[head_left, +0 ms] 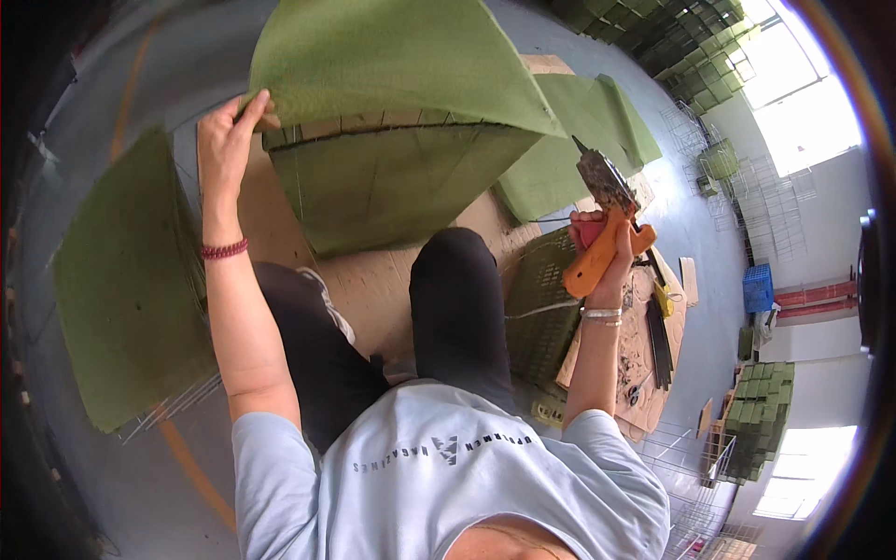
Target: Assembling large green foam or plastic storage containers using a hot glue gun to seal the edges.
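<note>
My left hand (227,140) pinches the near left corner of a green mesh fabric sheet (383,56) between thumb and fingers. The sheet is raised over a box-shaped wire frame (401,187) whose near side is covered in the same green fabric. A dark line and thin wires show along the frame's upper edge. In my right hand (616,266) is an orange hot glue gun (588,266), its stained nozzle tilted up and to the left. The nozzle tip is near the sheet's right corner, apparently apart from it.
Green fabric panels (131,280) are stacked at left, and another green panel (579,140) lies beyond the frame. By my right leg stands a green plastic crate (537,327) beside cardboard (644,411) holding scissors (635,394). Wire racks (770,205) and a blue crate (758,287) are at right.
</note>
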### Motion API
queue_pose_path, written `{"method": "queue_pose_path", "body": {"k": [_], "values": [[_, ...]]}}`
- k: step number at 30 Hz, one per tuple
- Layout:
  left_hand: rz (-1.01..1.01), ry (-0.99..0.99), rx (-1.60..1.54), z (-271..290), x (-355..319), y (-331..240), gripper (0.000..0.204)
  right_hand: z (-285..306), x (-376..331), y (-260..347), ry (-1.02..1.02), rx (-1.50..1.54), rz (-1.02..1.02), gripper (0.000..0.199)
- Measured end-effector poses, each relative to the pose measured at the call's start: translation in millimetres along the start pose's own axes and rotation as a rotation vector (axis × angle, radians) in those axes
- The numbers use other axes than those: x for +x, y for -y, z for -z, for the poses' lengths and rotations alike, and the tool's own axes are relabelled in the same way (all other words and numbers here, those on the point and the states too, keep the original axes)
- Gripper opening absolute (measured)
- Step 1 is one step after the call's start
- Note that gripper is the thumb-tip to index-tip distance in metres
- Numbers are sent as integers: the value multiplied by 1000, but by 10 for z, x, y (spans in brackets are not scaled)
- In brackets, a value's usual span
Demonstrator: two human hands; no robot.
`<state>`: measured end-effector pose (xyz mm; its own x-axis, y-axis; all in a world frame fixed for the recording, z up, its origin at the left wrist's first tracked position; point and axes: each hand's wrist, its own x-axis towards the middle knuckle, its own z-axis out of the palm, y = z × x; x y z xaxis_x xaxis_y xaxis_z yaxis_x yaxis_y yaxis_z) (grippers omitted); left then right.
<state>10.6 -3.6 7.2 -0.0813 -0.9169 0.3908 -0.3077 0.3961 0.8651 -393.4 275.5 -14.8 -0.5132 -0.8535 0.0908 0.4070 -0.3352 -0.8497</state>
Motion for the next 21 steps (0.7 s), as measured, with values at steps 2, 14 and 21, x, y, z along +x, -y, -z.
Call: {"method": "queue_pose_path", "body": {"k": [2, 14, 21], "values": [[-96, 77, -32, 51, -25, -9, 32, 139, -3, -30, 44, 18, 9, 46], [-181, 248, -108, 238, -247, 96, 22, -35, 103, -233, -62, 378, -125, 57], [-327, 258, 19, 282, -350, 101, 24, -20, 150, -265, 64, 680, -247, 57]]}}
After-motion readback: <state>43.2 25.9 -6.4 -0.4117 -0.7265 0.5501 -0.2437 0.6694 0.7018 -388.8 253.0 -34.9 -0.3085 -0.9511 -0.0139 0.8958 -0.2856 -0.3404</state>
